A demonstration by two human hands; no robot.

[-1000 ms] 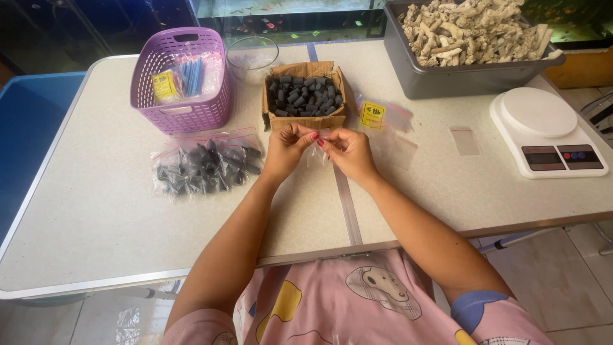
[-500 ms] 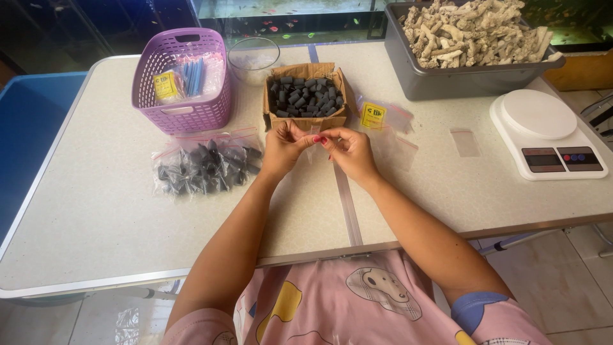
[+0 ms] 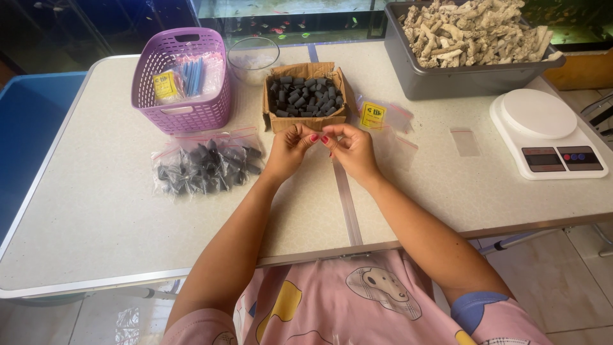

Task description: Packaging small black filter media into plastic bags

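Before cardboard box [image 3: 305,96], hands pinching clear bag [image 3: 319,145]

An aquarium shop is suggested by glass fish tanks [image 3: 287,19], a grey tub of pale coral rubble [image 3: 469,80], and a white digital scale [image 3: 547,131].

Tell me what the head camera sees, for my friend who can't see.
Two hands, left hand and right hand, pinch a small clear bag over a table, before a cardboard box of black tubes.
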